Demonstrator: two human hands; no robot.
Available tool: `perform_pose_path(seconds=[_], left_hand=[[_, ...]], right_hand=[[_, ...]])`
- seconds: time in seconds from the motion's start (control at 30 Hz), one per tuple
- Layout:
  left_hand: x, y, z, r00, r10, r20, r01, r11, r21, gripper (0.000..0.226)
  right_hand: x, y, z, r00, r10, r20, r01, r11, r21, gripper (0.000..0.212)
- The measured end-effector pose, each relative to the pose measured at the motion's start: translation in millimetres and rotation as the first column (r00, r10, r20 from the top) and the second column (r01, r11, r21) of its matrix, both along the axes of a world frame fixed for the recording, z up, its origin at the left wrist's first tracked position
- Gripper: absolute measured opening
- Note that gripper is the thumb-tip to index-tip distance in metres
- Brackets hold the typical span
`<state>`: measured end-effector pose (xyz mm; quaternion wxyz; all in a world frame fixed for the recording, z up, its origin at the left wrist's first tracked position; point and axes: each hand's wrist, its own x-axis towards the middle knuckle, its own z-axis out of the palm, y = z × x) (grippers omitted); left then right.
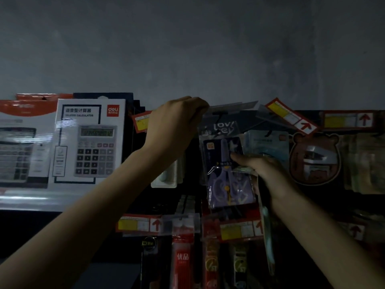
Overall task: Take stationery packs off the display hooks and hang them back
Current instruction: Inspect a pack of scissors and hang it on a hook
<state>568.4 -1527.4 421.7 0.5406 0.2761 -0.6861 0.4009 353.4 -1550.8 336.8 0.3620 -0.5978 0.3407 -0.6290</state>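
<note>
Pretty dark in here, but the right hand (265,171) is gripping the purple scissors pack (228,174): thumb across the front about halfway up, fingers tucked behind. The pack stands upright, long axis vertical, so its header and hang hole sit straight above that grip, with the rest dangling below. The hook (220,116) is up and slightly left of the grip, right at the header. Can't tell if the hole is on the wire or not. The left hand (177,124) is way closer to the hook, fingers curled and apparently pinching the clear label flap (234,105) up out of the way. I'd guess the next move runs along the hook.
</note>
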Motion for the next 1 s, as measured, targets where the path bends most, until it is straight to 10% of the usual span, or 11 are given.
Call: perform_pose_path(seconds=[0.8, 1.0], left_hand=[[0, 12, -66, 0.997, 0.051, 0.052, -0.062, 0.969, 0.238, 0.018], [-6, 32, -103, 0.865, -0.247, -0.437, 0.486, 0.629, 0.607, 0.024]], right_hand=[[5, 27, 7, 0.996, -0.084, -0.043, 0.088, 0.991, 0.105, 0.036], [7, 38, 7, 0.99, -0.107, -0.096, 0.117, 0.988, 0.102, 0.033]])
